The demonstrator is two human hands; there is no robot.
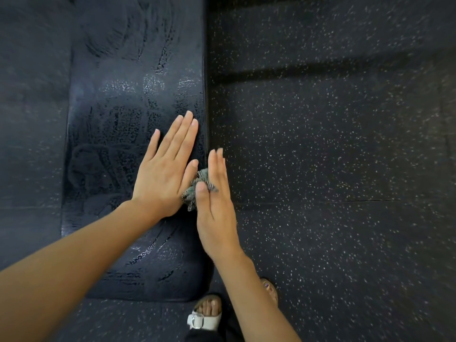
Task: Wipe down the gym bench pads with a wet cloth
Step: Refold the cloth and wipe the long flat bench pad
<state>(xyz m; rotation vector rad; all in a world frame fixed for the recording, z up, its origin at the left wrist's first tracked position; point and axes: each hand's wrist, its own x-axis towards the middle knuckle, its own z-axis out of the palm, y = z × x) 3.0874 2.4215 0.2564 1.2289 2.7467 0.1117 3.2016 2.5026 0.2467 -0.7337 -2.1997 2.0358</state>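
Pressing the cloth (202, 176) to the right edge of the bench pad (118, 107), I pinned it under the thumb of my right hand (217, 211), fingers straight — left hand (162, 174) flat, empty, on the pad top. Cloth judged limp, light — hold it bunched.

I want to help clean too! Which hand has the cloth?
The right hand, holding the cloth against the side of the bench pad. The left hand lies flat on top, empty.

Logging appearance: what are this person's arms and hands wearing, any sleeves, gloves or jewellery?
No sleeves show anywhere up to the frame edge. The left hand and right hand carry no gloves, rings, watch or bracelets that show. The left hand's nails look short and unpainted.
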